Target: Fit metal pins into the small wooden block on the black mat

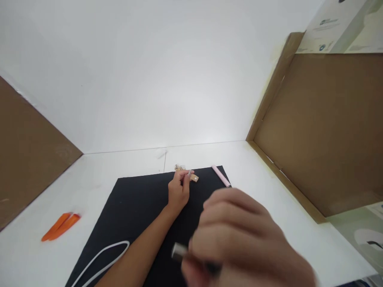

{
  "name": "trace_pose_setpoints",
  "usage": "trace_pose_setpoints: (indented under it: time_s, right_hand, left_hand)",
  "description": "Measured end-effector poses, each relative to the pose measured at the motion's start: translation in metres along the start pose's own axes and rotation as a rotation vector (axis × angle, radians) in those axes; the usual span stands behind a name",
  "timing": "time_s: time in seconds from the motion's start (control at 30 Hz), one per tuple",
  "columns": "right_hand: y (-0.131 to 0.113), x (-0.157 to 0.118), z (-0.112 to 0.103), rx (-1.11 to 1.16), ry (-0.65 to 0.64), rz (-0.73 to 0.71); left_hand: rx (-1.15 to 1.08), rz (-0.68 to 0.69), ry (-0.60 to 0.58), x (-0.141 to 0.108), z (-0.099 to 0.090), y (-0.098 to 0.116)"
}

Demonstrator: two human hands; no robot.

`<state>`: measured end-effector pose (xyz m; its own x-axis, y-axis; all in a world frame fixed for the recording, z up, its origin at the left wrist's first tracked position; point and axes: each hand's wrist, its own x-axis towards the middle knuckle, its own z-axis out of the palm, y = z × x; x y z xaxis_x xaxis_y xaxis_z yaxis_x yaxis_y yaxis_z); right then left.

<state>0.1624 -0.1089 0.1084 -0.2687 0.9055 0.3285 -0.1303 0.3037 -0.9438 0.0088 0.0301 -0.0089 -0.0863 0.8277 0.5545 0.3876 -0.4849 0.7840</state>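
My left hand (178, 192) reaches over the black mat with thumb and forefinger pinched together. Its fingertips close on a small tan piece (194, 178) that bears a whitish round spot; part of the piece is hidden by the fingers. Close to the camera, my right hand (236, 235) is curled in a fist and blurred. From it sticks out a short rod with a silvery metal end (179, 251); the rest of the rod is inside the fist, so its kind does not show. Just beyond my left hand lie several small shiny bits (180, 167).
The black mat (140, 203) covers the middle of the white table. A pink stick-like object (220, 176) lies at its back right, a white cable (104, 250) at its front left. Two orange strips (61, 226) rest farther left. White and brown cardboard panels (323, 131) stand around.
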Motion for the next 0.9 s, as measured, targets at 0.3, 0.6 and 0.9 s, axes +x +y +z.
trace_pose_setpoints:
  time_s: [0.3,0.6,0.9]
  right_hand:
    - [0.102,0.075,-0.070,-0.624,0.569,-0.189]
    - [0.121,0.077,-0.083,-0.850,0.355,-0.063]
    - [0.130,0.072,-0.064,-1.039,0.128,-0.111]
  left_hand:
    - [0.142,0.132,-0.048,0.000,0.004,0.009]
    - [0.473,0.018,-0.162,0.000,0.012,0.003]
    - [0.672,0.004,-0.168,-0.002,0.020,0.003]
